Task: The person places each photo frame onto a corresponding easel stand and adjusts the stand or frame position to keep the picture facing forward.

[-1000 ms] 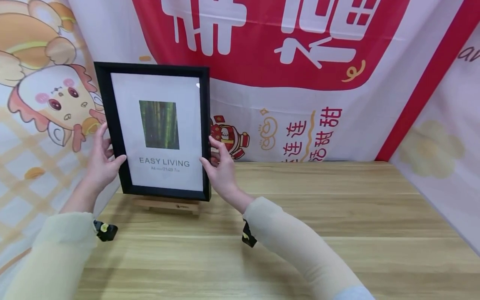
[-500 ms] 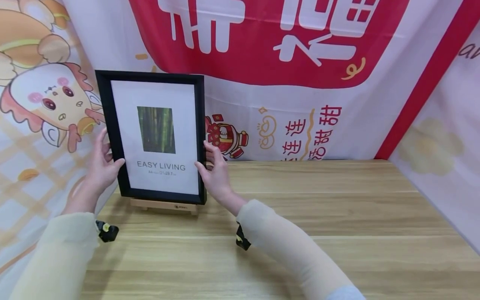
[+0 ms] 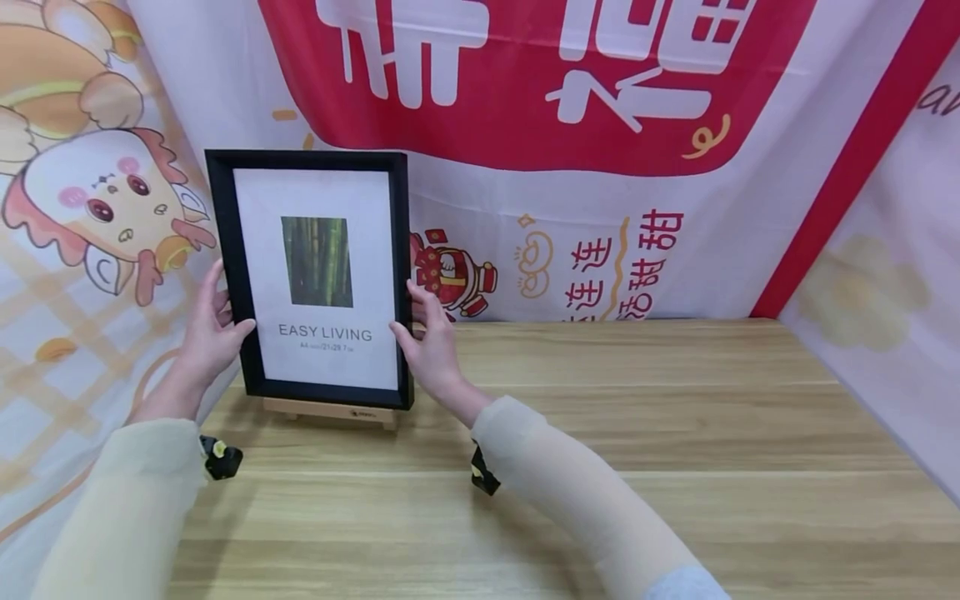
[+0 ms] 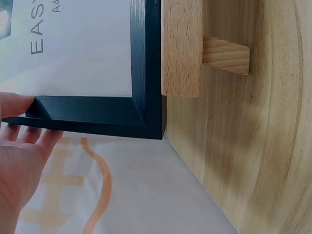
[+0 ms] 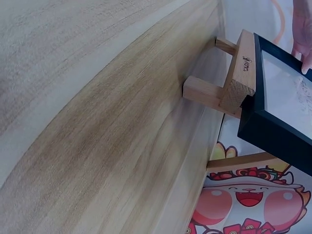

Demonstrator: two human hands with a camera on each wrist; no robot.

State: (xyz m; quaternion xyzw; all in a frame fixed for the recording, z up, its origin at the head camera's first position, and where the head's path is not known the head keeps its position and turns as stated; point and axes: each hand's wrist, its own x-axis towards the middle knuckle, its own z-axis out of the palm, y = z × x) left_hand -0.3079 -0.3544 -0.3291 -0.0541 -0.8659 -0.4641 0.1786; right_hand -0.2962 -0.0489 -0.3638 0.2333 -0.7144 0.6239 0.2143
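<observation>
A black picture frame (image 3: 337,187) with a bamboo print and the words "EASY LIVING" stands upright, leaning back slightly. Its lower edge rests on the ledge of a small wooden easel (image 3: 330,410); the right wrist view shows the easel's rear leg (image 5: 243,162) behind. My left hand (image 3: 210,333) grips the frame's left side, thumb on the front and fingers behind, as the left wrist view also shows. On the opposite side my right hand (image 3: 437,346) holds the right edge the same way. Most of the easel is hidden behind the frame.
The wood-grain table (image 3: 637,467) stretches to the right and toward me. A printed cloth (image 3: 465,192) hangs behind it, close to the frame, and another patterned cloth (image 3: 67,275) borders the left side. Each wrist wears a small black camera (image 3: 221,458).
The picture frame has come down a little and shifted left, then its left side has swung slightly right, so it stands straighter. Both hands have kept their grip and moved along with it.
</observation>
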